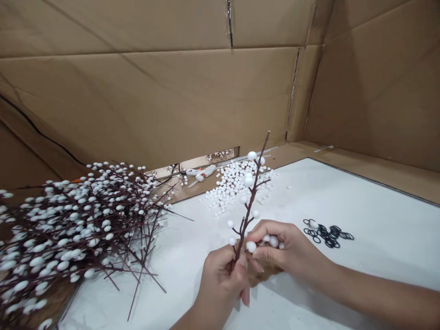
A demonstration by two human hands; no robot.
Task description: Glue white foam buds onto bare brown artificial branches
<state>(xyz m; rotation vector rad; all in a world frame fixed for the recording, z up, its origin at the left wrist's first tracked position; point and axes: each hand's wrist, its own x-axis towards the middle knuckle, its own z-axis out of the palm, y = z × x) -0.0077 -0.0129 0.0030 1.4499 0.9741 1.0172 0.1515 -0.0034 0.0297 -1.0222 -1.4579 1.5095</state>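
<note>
Twig [253, 195] leans up out of the left hand [222, 279], which is closed around its lower end; that end is hidden inside the fist. Seven or eight mounted beads [252, 156] show on it, the count unsure because two partway up seem to overlap. The right hand [287, 243] pinches one bead [251, 247] between thumb and forefinger, close beside the stem; whether bead and stem touch, I cannot tell. At least three spare beads [274, 241] show in its curled fingers, and any others are covered.

Below the hands, a brown patch [256, 277] is mostly covered and hard to make out. To the left of the left hand lies one heap of beaded twigs [85, 220], cut off by the picture's edge and too tangled to count. Beyond both hands spreads one pile of loose beads [227, 183], countless, partly screened by the held stem. Left of that pile is a glue gun [206, 173], perhaps two overlapping. Right of the right hand, over a dozen black rings [330, 236] overlap on one white board [378, 220], with a single white bead among them.
</note>
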